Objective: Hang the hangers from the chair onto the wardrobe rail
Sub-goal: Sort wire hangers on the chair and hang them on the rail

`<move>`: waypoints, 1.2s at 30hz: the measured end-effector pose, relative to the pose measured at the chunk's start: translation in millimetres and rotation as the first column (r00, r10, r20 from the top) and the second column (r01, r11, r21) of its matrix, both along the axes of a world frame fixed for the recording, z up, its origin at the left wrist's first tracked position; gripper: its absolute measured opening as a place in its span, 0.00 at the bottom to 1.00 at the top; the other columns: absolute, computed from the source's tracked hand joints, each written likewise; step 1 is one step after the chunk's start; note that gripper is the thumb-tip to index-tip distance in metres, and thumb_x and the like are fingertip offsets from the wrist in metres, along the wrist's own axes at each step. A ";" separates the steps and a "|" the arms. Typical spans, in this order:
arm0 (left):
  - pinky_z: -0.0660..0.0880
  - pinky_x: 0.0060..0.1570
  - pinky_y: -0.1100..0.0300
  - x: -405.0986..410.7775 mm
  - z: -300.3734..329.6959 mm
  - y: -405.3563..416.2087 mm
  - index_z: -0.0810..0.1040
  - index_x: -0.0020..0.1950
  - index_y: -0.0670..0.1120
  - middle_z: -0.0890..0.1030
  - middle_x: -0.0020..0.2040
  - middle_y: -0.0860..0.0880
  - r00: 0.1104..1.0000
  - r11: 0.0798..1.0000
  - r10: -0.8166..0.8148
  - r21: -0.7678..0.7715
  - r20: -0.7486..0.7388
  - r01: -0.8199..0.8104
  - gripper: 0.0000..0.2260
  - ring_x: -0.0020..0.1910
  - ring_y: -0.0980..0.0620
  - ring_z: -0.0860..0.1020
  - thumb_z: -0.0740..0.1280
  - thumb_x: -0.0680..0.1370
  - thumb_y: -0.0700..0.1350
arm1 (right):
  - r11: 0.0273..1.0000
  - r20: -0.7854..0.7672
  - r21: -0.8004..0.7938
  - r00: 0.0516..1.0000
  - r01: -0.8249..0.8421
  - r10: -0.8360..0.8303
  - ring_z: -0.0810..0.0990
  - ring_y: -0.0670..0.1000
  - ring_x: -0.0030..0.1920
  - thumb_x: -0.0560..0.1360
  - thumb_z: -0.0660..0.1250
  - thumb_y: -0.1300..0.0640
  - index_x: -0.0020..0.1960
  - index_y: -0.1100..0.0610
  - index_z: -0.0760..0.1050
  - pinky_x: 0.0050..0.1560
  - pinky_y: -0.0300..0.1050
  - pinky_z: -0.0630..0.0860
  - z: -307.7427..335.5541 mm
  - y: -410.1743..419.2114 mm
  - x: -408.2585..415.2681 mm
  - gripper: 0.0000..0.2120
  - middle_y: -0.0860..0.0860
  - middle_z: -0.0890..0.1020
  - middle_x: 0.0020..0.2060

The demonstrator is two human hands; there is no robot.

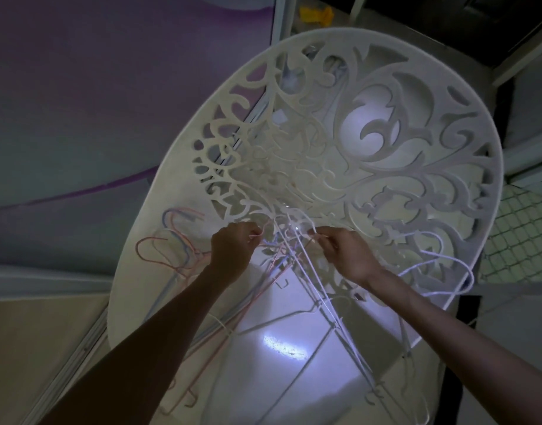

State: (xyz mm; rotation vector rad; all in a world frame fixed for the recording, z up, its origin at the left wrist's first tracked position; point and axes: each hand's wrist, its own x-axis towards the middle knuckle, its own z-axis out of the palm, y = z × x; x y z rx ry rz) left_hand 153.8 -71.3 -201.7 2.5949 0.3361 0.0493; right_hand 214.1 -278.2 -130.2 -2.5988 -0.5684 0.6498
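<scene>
A white chair (pixel 371 142) with a cut-out scroll-pattern back fills the middle of the head view. Several thin hangers lie tangled on its seat: white ones (pixel 306 271) in the centre, pink ones (pixel 159 250) at the left edge, another white one (pixel 441 265) at the right. My left hand (pixel 230 250) grips the hook end of a pink hanger near the base of the chair back. My right hand (pixel 346 253) pinches the hook of a white hanger just to the right. The wardrobe rail is out of view.
A purple and grey wall (pixel 95 102) stands at the left. Light metal frame bars (pixel 282 23) run behind the chair, with something yellow (pixel 315 15) beyond them. A green mesh panel (pixel 521 237) sits at the right. The room is dim.
</scene>
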 end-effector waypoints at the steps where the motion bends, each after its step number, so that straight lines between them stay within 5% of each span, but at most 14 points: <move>1: 0.73 0.34 0.62 -0.3 2.3 -1.4 0.84 0.41 0.50 0.84 0.35 0.49 0.999 0.997 0.043 -0.056 -0.030 -0.045 0.04 0.36 0.46 0.83 0.74 0.69 0.48 | 0.999 -0.031 0.011 0.998 0.049 -0.049 0.80 0.61 0.49 0.80 0.57 0.51 0.56 0.52 0.78 0.45 0.47 0.72 -2.0 0.3 2.0 0.13 0.56 0.84 0.42; 3: 0.71 0.40 0.64 -1.1 5.0 -1.9 0.83 0.46 0.49 0.85 0.41 0.49 0.997 0.994 0.039 -0.095 -0.065 -0.045 0.05 0.43 0.47 0.83 0.71 0.72 0.48 | 0.993 -0.086 -0.015 0.989 0.116 -0.117 0.80 0.58 0.52 0.80 0.57 0.49 0.58 0.51 0.78 0.46 0.45 0.72 -4.5 1.4 3.5 0.14 0.56 0.84 0.47; 6: 0.74 0.45 0.61 -3.0 7.6 3.0 0.81 0.53 0.50 0.85 0.47 0.51 0.995 0.994 -0.066 -0.089 -0.080 0.059 0.11 0.49 0.49 0.82 0.69 0.73 0.51 | 0.988 -0.161 -0.078 0.977 0.131 -0.142 0.80 0.57 0.49 0.80 0.57 0.52 0.56 0.54 0.78 0.42 0.42 0.69 -7.2 4.8 8.0 0.13 0.55 0.81 0.43; 9: 0.73 0.48 0.61 -4.4 1.6 8.2 0.79 0.58 0.51 0.84 0.50 0.51 0.981 0.990 -0.134 -0.074 -0.138 0.124 0.15 0.52 0.50 0.81 0.68 0.74 0.54 | 0.979 -0.212 -0.177 0.967 0.103 -0.140 0.79 0.61 0.52 0.79 0.54 0.58 0.53 0.60 0.71 0.49 0.48 0.74 -10.8 14.0 12.1 0.09 0.60 0.80 0.49; 13: 0.69 0.40 0.68 -7.9 -1.5 9.7 0.83 0.47 0.53 0.84 0.42 0.53 0.986 0.990 -0.133 -0.055 -0.104 0.128 0.24 0.43 0.53 0.83 0.54 0.75 0.67 | 0.977 -0.148 -0.194 0.982 0.088 -0.118 0.77 0.62 0.50 0.80 0.54 0.54 0.48 0.58 0.67 0.43 0.47 0.67 -9.0 30.7 6.1 0.08 0.62 0.79 0.48; 17: 0.67 0.33 0.67 -8.1 5.8 10.3 0.83 0.41 0.55 0.82 0.36 0.54 0.984 0.995 -0.094 -0.028 -0.152 0.091 0.18 0.38 0.53 0.82 0.60 0.69 0.64 | 0.991 -0.127 -0.083 0.986 0.100 -0.110 0.81 0.61 0.45 0.80 0.59 0.53 0.48 0.54 0.75 0.38 0.43 0.67 -13.2 26.2 13.1 0.08 0.56 0.79 0.37; 20: 0.72 0.36 0.62 -5.4 5.1 10.6 0.83 0.43 0.52 0.83 0.39 0.51 0.990 0.996 -0.092 -0.013 -0.108 0.091 0.20 0.41 0.50 0.82 0.58 0.71 0.63 | 0.983 -0.297 -0.015 0.938 0.183 -0.179 0.79 0.42 0.30 0.79 0.62 0.53 0.50 0.56 0.80 0.25 0.31 0.66 -8.5 31.3 27.1 0.11 0.50 0.83 0.40; 22: 0.74 0.41 0.60 -4.5 4.6 8.2 0.83 0.45 0.50 0.83 0.43 0.49 0.992 0.996 -0.047 -0.086 -0.117 0.037 0.18 0.46 0.48 0.82 0.60 0.71 0.59 | 0.981 -0.363 -0.015 0.913 0.195 -0.187 0.72 0.38 0.18 0.79 0.62 0.55 0.51 0.61 0.81 0.19 0.29 0.65 2.6 38.8 35.5 0.12 0.41 0.80 0.25; 28: 0.72 0.50 0.62 5.0 15.4 2.7 0.80 0.49 0.48 0.82 0.51 0.49 0.946 0.948 -0.007 -0.303 -0.324 -0.097 0.12 0.53 0.50 0.79 0.71 0.71 0.54 | 0.993 -0.447 -0.116 0.891 0.027 -0.077 0.57 0.43 0.14 0.78 0.61 0.60 0.49 0.63 0.82 0.17 0.32 0.54 35.0 57.1 60.8 0.11 0.45 0.63 0.13; 32: 0.71 0.52 0.63 6.4 16.4 -5.5 0.82 0.52 0.50 0.81 0.53 0.48 0.952 0.923 -0.037 -0.375 -0.303 -0.084 0.12 0.55 0.51 0.78 0.72 0.71 0.52 | 0.959 -0.533 -0.262 0.845 -0.105 -0.053 0.58 0.48 0.22 0.77 0.62 0.61 0.55 0.66 0.79 0.19 0.31 0.54 56.0 73.2 73.0 0.12 0.51 0.63 0.23; 36: 0.75 0.49 0.58 1.4 11.4 -13.2 0.85 0.49 0.46 0.83 0.47 0.42 0.983 0.941 -0.032 -0.336 -0.180 -0.031 0.13 0.50 0.44 0.80 0.71 0.71 0.53 | 0.876 -0.662 -0.390 0.748 -0.284 -0.052 0.59 0.44 0.15 0.76 0.65 0.57 0.57 0.60 0.77 0.18 0.30 0.57 63.5 94.5 92.1 0.11 0.50 0.62 0.27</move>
